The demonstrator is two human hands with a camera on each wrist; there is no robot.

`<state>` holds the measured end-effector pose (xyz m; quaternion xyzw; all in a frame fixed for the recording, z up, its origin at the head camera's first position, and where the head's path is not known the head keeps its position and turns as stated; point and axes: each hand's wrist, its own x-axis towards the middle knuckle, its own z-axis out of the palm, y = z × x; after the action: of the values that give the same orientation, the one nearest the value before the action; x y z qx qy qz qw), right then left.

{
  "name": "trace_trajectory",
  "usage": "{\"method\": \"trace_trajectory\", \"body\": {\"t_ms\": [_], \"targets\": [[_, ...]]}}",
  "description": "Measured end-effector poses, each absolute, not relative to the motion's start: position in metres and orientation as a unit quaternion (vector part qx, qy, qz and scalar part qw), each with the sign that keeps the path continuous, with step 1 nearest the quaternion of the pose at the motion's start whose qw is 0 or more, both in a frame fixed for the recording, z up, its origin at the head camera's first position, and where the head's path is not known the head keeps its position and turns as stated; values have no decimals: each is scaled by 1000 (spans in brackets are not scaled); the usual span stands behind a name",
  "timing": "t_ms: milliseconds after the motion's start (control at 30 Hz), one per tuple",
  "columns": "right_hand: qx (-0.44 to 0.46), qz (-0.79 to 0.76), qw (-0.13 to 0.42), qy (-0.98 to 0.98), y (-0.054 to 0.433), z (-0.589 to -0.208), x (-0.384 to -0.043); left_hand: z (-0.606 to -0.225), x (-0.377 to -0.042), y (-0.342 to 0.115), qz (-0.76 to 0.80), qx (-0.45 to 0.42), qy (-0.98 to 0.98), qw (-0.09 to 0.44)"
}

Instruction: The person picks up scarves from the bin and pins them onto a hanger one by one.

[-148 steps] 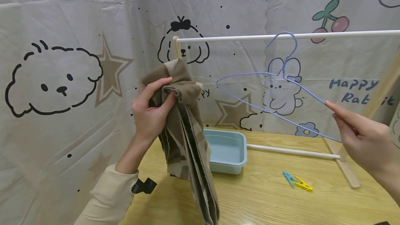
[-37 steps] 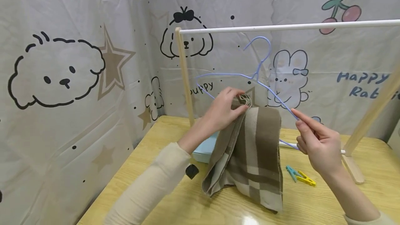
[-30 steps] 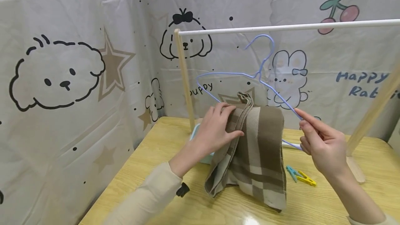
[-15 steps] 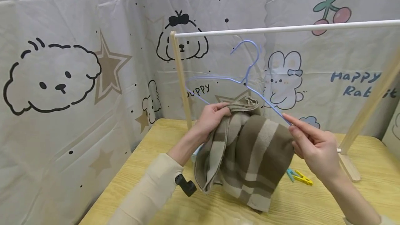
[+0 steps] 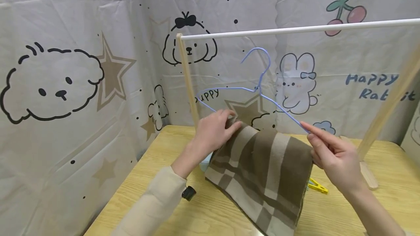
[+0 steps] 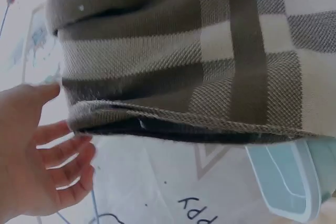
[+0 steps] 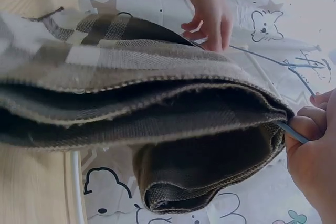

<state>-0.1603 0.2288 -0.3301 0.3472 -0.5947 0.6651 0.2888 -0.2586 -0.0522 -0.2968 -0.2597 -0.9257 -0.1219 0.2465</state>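
Centre of the frame, above the surface (image 5: pixel 203 214): plaid cloth (image 5: pixel 262 163) slung over the lower bar of a blue wire hanger (image 5: pixel 260 87), its folds reaching from mid-frame toward the bottom edge. My right hand (image 5: pixel 336 159), right of centre, is clamped on the hanger, thumb and forefinger together on its sloping shoulder; in the right wrist view the lower wire runs out of the fold and in among my fingers. My left hand (image 5: pixel 214 130) is curled about the cloth's upper left edge, thumb in front, fingers behind; the grip looks light.

Step in hand, as I judge it: spreading the draped cloth along the bar. Hook points up, off the white rail (image 5: pixel 295 29) at upper frame. Next move seems to call for drawing the left edge outward and evening the two sides while the right hand steadies the wire. Risk: bunched layers sliding toward one end.

Materials. Cloth: thick, soft-looking, brown, taupe and cream blocks; ribbed, grainy weave in the pale bands, stitched edges, several layers, dark hollows between them. Hanger: thin, smooth, rounded at the left shoulder, open hook. Surface: yellowish wood grain. Blue basin (image 6: pixel 307 177), lower right of the left wrist view: smooth plastic, rounded corners. Yellow clothespin (image 5: pixel 318 187), right of the cloth: slim, hard.
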Motion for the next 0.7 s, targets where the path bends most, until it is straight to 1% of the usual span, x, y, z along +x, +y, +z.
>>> {"method": "trace_trajectory", "body": {"t_ms": [133, 167, 233, 267, 333, 400, 467, 567, 633, 700], "targets": [[362, 668, 297, -578, 229, -326, -161, -302, -251, -50, -32, -316, -893, 317], [362, 667, 298, -579, 229, -326, -161, -302, -250, -48, -24, -341, -880, 330], [362, 663, 298, -583, 228, -324, -160, -303, -248, -43, -20, -406, -849, 338], [362, 661, 298, -586, 227, -324, -160, -304, -248, -39, -28, -444, -833, 329], [359, 654, 300, -595, 225, -323, -160, -304, -249, -32, -54, -510, -807, 291], [354, 649, 302, -602, 223, -323, -159, -305, -251, -27, -82, -548, -791, 259], [348, 646, 300, -609, 222, -324, -159, -305, -253, -25, -108, -558, -783, 253], [341, 649, 281, -619, 220, -328, -157, -304, -259, -23, -158, -543, -770, 295], [344, 649, 267, -624, 218, -329, -155, -300, -263, -22, -193, -509, -777, 316], [351, 651, 252, -624, 214, -331, -154, -296, -264, -19, -241, -457, -796, 316]]}}
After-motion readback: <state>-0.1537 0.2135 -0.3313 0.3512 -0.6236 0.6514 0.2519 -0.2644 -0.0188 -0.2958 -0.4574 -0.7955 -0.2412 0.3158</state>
